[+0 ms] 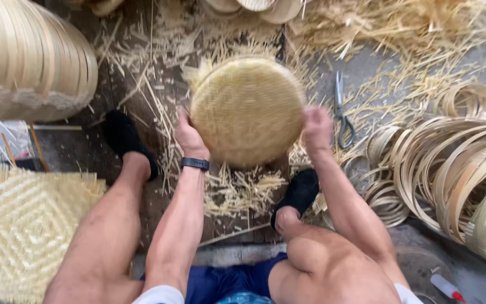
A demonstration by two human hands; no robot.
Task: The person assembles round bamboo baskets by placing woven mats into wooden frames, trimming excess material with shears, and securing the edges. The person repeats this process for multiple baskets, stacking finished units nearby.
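Head view shows us holding a round woven bamboo basket [247, 110] between our two hands, and we place everything else from it. Our left hand [189, 138] clasps the basket's lower left rim, fingers curled onto the edge, with a black wristband [194, 164] just below on that wrist. Our right hand [317, 128] grips the right rim, fingers wrapped over the edge, so both hands are closed on the basket. It is raised off the ground and tilted so that its woven bottom faces us.

Below the basket lies a heap of bamboo trimmings [242, 188] on the dark wooden boards [142, 95], flanked by our two black shoes, one lower left of the basket [124, 135] and one lower right [299, 191]. Just right of the basket, beyond our right hand, a pair of scissors [341, 110] lies on the grey floor. Farther right sits a pile of coiled bamboo strip hoops [451, 169]. Well to the left and above, a stack of finished bamboo rims [26, 59] leans in; lower left lies a flat woven bamboo mat [26, 225] with loose strip ends. At the far lower right corner rests a marker with a red cap [446, 287].
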